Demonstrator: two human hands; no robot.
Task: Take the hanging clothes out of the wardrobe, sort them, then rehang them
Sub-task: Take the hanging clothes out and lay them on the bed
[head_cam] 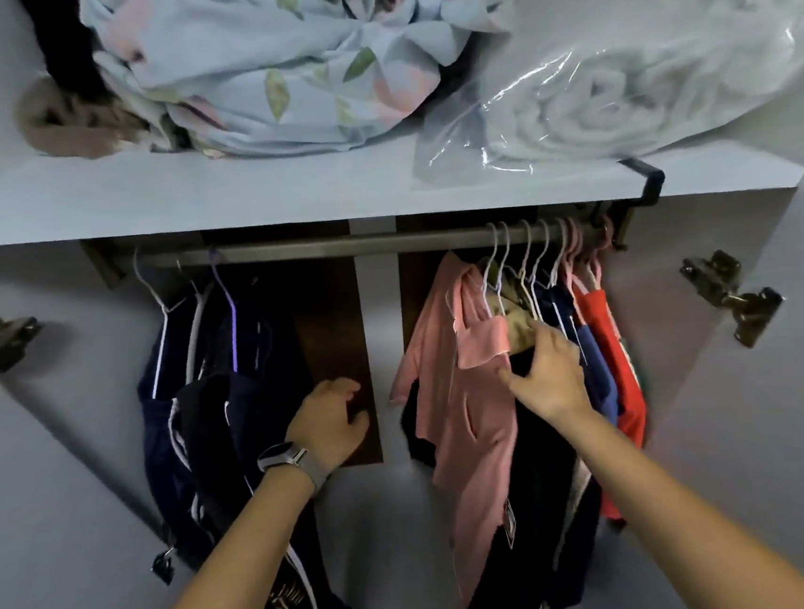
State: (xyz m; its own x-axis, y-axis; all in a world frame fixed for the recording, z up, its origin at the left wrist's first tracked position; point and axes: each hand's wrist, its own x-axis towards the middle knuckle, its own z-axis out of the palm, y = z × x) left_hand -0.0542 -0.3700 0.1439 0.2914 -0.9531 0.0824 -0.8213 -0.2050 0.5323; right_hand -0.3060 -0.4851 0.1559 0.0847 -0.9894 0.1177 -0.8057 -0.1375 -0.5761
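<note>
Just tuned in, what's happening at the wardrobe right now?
A person reaches into the open wardrobe. The right hand is in the right-hand cluster on the rail, fingers on a khaki garment beside the pink top. The left hand hovers in the gap, holding nothing. Dark clothes hang at the left.

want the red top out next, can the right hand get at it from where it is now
Probably yes. The right hand is already in the right-hand bunch, on the khaki garment. The red top hangs further right, with only a blue garment between; its front edge shows, though it sits near the wardrobe's side wall.
</note>
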